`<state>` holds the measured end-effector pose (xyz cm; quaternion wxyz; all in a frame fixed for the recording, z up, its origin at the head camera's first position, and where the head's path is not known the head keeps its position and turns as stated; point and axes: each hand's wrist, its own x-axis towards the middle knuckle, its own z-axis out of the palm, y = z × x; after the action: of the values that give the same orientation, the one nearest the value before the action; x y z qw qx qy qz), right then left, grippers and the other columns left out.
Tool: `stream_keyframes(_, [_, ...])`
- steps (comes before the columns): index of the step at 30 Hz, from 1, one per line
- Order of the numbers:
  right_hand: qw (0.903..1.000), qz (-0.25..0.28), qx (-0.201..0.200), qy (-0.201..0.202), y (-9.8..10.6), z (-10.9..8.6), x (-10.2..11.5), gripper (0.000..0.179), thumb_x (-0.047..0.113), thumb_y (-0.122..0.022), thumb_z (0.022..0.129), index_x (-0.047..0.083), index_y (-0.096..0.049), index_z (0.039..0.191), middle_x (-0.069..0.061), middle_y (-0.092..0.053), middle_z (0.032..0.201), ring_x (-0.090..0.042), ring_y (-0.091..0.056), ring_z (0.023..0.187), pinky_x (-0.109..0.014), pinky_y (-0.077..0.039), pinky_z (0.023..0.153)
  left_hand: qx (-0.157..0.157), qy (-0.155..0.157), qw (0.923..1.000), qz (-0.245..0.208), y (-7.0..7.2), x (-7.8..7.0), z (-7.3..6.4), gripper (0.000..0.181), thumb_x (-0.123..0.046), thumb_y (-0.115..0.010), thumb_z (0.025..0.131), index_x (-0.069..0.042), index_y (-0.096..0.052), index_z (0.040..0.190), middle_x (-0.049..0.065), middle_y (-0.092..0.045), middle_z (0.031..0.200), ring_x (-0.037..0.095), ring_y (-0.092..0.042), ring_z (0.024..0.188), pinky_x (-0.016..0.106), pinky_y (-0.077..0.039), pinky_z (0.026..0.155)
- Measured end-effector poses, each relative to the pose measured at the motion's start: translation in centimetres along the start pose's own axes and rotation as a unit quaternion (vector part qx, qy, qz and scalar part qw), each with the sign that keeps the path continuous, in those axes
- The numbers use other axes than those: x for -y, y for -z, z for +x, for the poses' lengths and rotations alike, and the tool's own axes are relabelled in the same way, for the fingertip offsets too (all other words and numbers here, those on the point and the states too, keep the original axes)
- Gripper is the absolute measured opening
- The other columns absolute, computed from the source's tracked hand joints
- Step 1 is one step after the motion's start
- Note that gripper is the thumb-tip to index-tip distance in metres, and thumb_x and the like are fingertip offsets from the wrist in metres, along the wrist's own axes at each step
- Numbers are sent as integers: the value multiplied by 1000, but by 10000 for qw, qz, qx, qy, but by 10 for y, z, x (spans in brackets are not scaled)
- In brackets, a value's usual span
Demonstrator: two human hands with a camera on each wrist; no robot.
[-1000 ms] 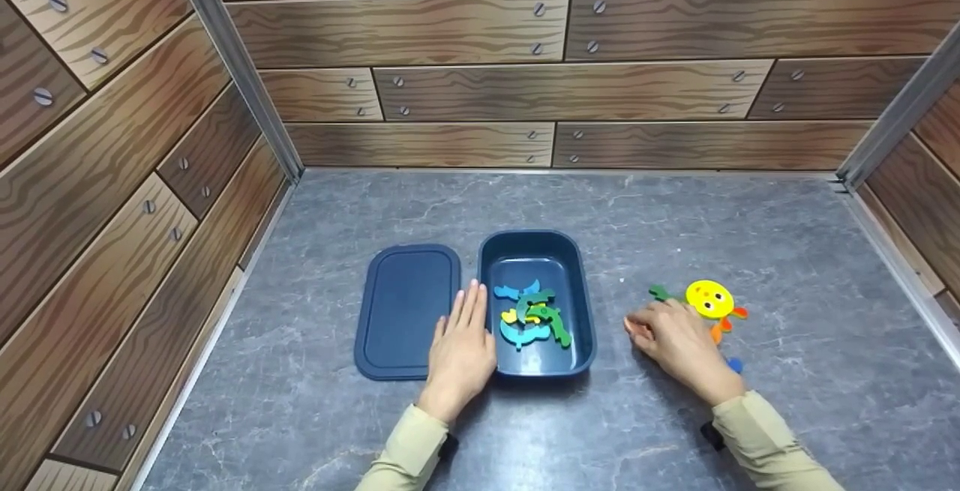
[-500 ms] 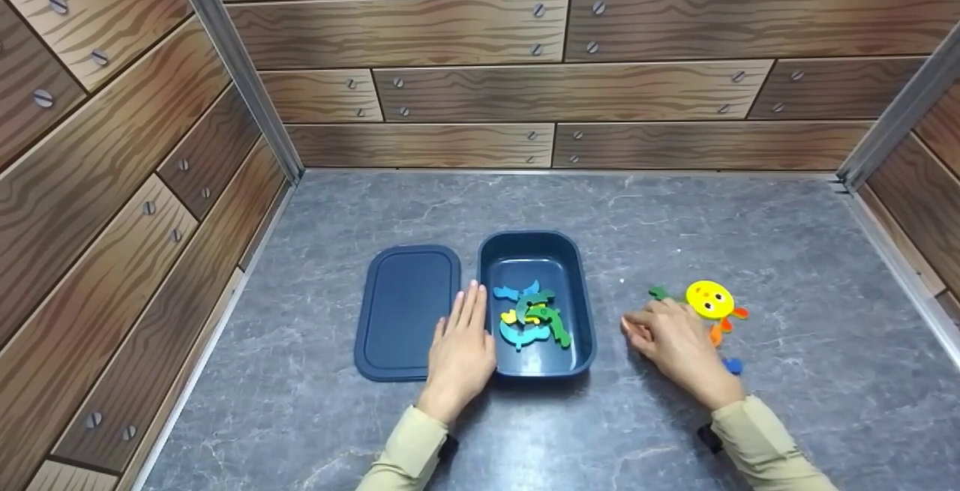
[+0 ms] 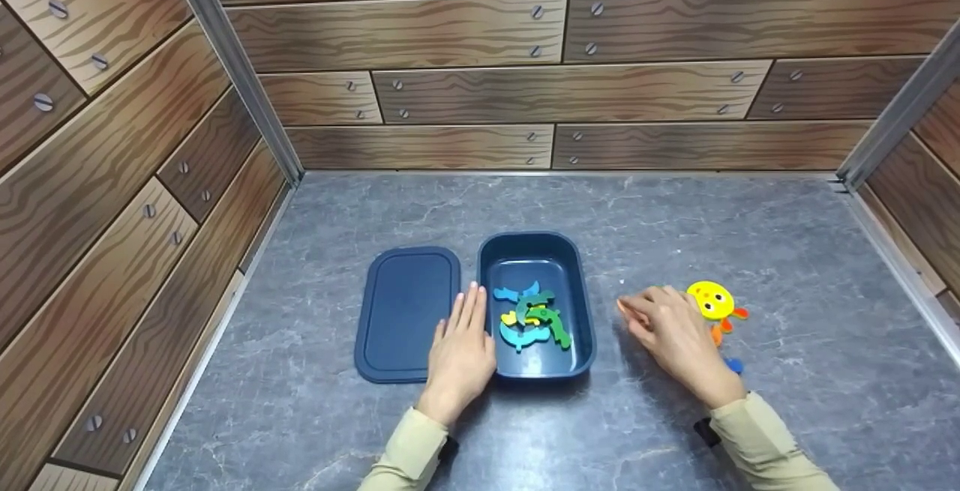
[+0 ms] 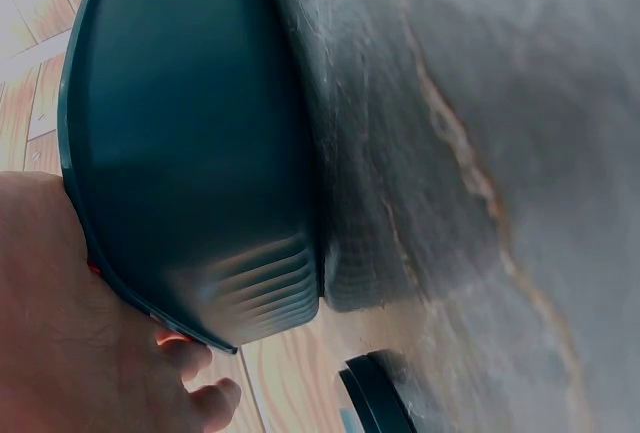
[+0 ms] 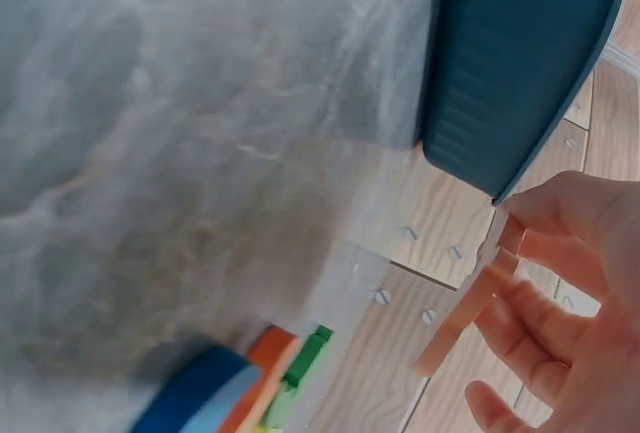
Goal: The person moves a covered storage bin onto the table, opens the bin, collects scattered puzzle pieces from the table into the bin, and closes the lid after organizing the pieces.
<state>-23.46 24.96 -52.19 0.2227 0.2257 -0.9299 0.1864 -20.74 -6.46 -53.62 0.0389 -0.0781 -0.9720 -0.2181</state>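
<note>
My left hand lies with its fingers straight along the left side of a dark blue box. In the left wrist view that hand touches the box's rim. Several flat wavy pieces lie in the box: a green one, a light blue one and a yellow one among them. My right hand is right of the box, above the tabletop. Between thumb and fingers it pinches a flat salmon-orange piece, best seen in the right wrist view.
A dark blue lid lies flat left of the box. Beside my right hand are a yellow disc with a face, orange pieces and a blue piece. Wood-patterned walls enclose the grey tabletop.
My right hand has shifted slightly left and away from me with the salmon-orange piece. It now hides the green piece that showed beyond it. My left hand stays in place.
</note>
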Motion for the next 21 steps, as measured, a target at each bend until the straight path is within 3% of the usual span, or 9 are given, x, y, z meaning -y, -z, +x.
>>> stream_keyframes(9, [9996,17,-236,164,7,12,8,27,9,-79,82,8,-76,109,-4,-67,91,-25,-56,80,-49,-44,81,12,15,10000,-30,0,0,1,61,-19,-41,101,-13,-22,158,0,-15,164,25,-17,148,55,-23,114])
stream_keyframes(21, [9971,117,-527,528,13,25,18,22,14,-78,85,12,-78,107,0,-69,89,-24,-57,80,-46,-42,77,4,-18,10000,-43,-1,1,0,61,-18,-41,100,-13,-22,158,0,-15,164,25,-17,148,56,-24,114])
